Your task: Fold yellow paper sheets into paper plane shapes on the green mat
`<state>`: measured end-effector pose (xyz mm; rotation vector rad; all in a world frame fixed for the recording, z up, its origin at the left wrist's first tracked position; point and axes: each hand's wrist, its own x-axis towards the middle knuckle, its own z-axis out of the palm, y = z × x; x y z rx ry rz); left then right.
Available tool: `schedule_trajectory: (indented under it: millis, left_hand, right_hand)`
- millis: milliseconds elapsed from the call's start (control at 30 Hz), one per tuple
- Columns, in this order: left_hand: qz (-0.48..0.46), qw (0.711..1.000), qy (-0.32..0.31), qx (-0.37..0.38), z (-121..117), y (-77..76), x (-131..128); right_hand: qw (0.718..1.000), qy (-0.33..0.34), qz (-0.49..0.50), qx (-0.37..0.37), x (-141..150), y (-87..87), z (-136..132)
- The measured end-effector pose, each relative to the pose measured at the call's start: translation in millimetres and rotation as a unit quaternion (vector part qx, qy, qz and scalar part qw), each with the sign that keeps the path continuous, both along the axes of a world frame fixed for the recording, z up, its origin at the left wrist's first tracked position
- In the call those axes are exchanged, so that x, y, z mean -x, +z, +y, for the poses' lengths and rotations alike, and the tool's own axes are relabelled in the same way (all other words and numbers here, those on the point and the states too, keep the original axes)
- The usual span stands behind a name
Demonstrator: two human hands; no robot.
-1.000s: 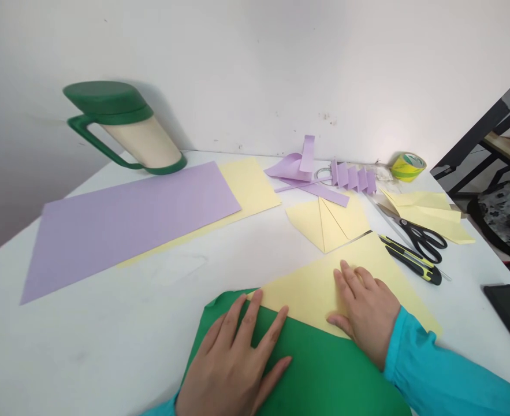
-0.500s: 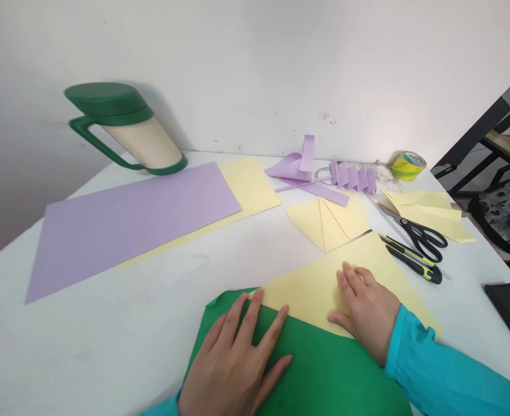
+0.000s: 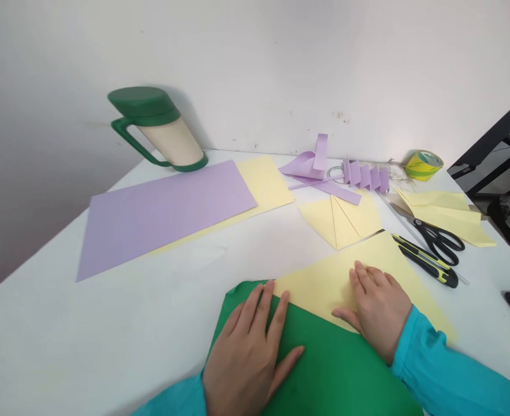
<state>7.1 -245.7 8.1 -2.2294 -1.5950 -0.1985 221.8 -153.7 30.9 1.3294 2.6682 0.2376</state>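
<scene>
A green sheet of paper (image 3: 324, 370) lies at the table's front edge, its far-left corner a little curled. My left hand (image 3: 250, 346) rests flat on it with the fingers spread, the fingertips at its upper edge. A pale yellow sheet of paper (image 3: 324, 283) meets the green one along a slanting edge; which lies on top I cannot tell for sure. On the yellow sheet lies my right hand (image 3: 376, 306), palm down, thumb held apart from the fingers. Part of each sheet is hidden under the hands.
Purple paper (image 3: 163, 214) lies over another yellow sheet (image 3: 267, 182) at left, before a green-lidded jug (image 3: 163, 130). Scissors (image 3: 428, 228), a utility knife (image 3: 428, 263), folded yellow paper (image 3: 337, 219), purple folded strips (image 3: 365, 176) and a tape roll (image 3: 423, 164) lie at right.
The whole view has shifted, so most things appear farther right. Both hands keep nearly the same places on the sheets; the left fingers look slightly closer together.
</scene>
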Motion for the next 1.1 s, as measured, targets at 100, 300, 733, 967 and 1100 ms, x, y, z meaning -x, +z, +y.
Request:
schedule_trajectory:
  millis: [100,300,733,967,1100]
  left_hand:
    - [0.002,1.0,0.012,0.009,-2.0,-0.8,-1.4]
    - [-0.02,0.998,0.029,0.046,-2.9,4.0,-4.7]
    - [-0.046,0.994,0.05,0.082,-2.6,9.8,-8.4]
    - [-0.039,0.995,0.033,0.087,-3.7,8.4,-6.8]
    - [-0.056,0.994,0.027,0.094,-3.8,7.6,-6.2]
  right_hand:
    - [0.999,-0.013,0.02,-0.028,5.7,-4.8,-2.9]
    - [0.996,-0.075,-0.001,-0.042,35.7,-3.8,-11.3]
    - [0.99,-0.127,-0.056,-0.012,53.4,12.3,-19.6]
    - [0.994,-0.106,-0.028,-0.018,47.6,11.1,-18.7]
    - [0.995,-0.097,-0.012,-0.018,43.0,11.9,-16.4]
